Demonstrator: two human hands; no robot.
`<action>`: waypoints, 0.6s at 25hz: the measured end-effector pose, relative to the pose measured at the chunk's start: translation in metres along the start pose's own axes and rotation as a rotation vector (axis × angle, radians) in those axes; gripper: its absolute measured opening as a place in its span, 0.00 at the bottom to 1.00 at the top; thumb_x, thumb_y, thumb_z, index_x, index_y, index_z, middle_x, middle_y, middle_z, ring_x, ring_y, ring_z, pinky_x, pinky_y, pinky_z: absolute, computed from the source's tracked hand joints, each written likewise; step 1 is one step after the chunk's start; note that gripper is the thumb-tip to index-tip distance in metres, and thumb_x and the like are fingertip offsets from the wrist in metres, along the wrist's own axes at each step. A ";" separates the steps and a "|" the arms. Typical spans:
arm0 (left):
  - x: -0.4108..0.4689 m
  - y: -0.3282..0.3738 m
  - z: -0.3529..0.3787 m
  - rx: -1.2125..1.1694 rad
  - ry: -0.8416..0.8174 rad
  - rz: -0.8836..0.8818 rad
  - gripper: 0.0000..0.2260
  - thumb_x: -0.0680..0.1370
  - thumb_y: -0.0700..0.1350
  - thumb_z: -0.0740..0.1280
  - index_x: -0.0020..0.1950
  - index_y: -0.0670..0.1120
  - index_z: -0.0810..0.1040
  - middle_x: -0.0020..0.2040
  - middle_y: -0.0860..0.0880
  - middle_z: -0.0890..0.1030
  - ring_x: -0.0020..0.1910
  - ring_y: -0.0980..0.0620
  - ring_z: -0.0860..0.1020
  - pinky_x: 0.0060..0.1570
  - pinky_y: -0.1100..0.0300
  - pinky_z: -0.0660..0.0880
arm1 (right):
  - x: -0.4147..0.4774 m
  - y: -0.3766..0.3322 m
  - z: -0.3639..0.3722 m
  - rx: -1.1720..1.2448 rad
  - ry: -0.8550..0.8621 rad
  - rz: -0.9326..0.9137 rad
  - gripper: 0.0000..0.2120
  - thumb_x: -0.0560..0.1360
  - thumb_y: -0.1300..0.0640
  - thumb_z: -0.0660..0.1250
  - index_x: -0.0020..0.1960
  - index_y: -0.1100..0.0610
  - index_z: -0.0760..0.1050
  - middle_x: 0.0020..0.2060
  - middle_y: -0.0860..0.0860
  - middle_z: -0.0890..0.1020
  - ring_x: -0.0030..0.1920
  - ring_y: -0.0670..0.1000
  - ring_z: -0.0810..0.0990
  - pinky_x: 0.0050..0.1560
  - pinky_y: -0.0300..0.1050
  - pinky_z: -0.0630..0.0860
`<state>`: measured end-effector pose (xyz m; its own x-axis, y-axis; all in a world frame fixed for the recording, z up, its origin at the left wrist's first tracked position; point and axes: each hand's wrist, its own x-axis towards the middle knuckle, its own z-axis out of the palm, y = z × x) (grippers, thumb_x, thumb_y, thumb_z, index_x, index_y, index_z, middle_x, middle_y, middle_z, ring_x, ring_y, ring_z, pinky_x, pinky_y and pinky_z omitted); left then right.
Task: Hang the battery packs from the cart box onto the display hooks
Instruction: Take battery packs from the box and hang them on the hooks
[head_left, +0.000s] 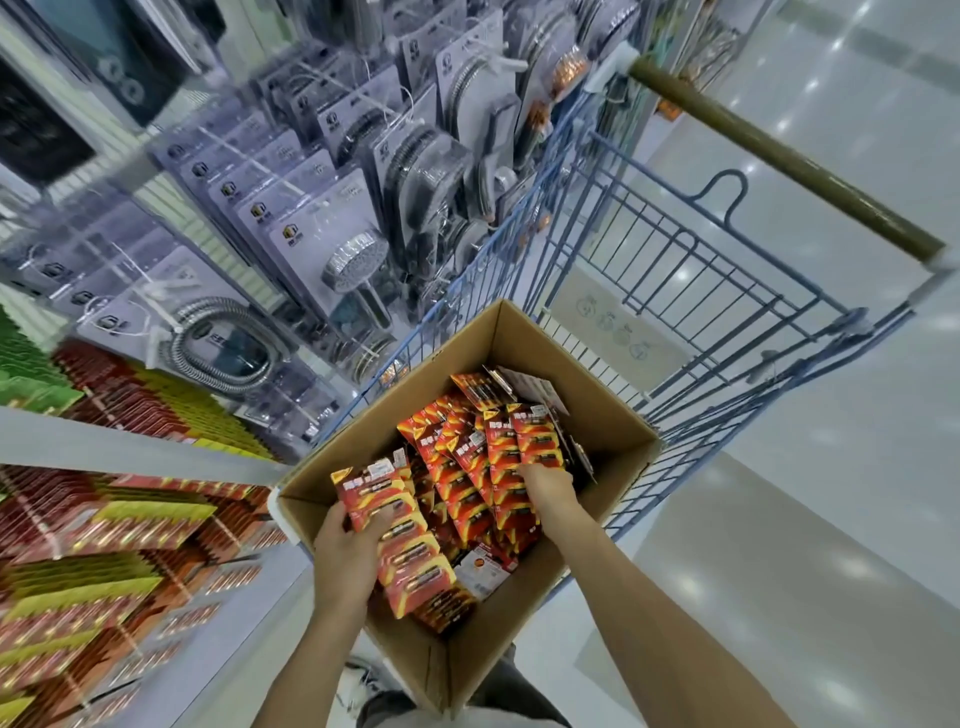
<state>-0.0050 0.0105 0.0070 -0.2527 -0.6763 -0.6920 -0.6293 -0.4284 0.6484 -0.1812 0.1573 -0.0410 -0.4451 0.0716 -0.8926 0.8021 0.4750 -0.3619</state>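
Observation:
An open cardboard box (587, 374) sits in a blue wire cart (675, 270) and is full of red and orange battery packs (457, 467). My left hand (345, 556) grips a fanned stack of battery packs (400, 540) at the box's near left side. My right hand (548, 486) reaches into the pile, fingers curled down onto the packs in the middle; whether it holds one is hidden. At the left, display hooks carry rows of red and yellow battery packs (104, 519).
Shower heads and hoses in clear blister packs (332, 249) hang on the upper display. A grey shelf rail (130, 447) crosses the left side. The cart handle (779, 156) lies at the upper right above a shiny tiled floor (831, 519).

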 end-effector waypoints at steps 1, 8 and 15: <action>-0.011 0.001 -0.009 -0.054 -0.040 -0.028 0.14 0.78 0.46 0.74 0.63 0.50 0.78 0.50 0.47 0.87 0.45 0.45 0.87 0.49 0.48 0.82 | 0.015 -0.002 0.001 -0.056 0.093 0.012 0.36 0.79 0.48 0.69 0.78 0.62 0.56 0.71 0.60 0.68 0.70 0.61 0.70 0.70 0.56 0.68; -0.051 0.010 -0.051 -0.242 -0.056 -0.122 0.17 0.73 0.53 0.75 0.62 0.58 0.79 0.49 0.48 0.88 0.44 0.43 0.88 0.51 0.40 0.83 | 0.078 0.004 -0.005 -0.304 0.127 -0.055 0.32 0.77 0.48 0.71 0.73 0.65 0.67 0.67 0.60 0.76 0.68 0.61 0.74 0.66 0.52 0.72; -0.064 0.016 -0.064 -0.305 -0.114 -0.036 0.16 0.74 0.51 0.74 0.61 0.57 0.79 0.51 0.47 0.88 0.45 0.42 0.88 0.55 0.37 0.81 | 0.067 0.022 -0.005 -0.337 0.219 -0.160 0.37 0.69 0.45 0.78 0.70 0.64 0.71 0.64 0.60 0.77 0.64 0.61 0.77 0.62 0.53 0.75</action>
<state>0.0484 0.0088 0.0816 -0.3255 -0.5935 -0.7361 -0.3941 -0.6225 0.6761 -0.1950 0.1768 -0.1080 -0.6566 0.1412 -0.7409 0.5575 0.7525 -0.3506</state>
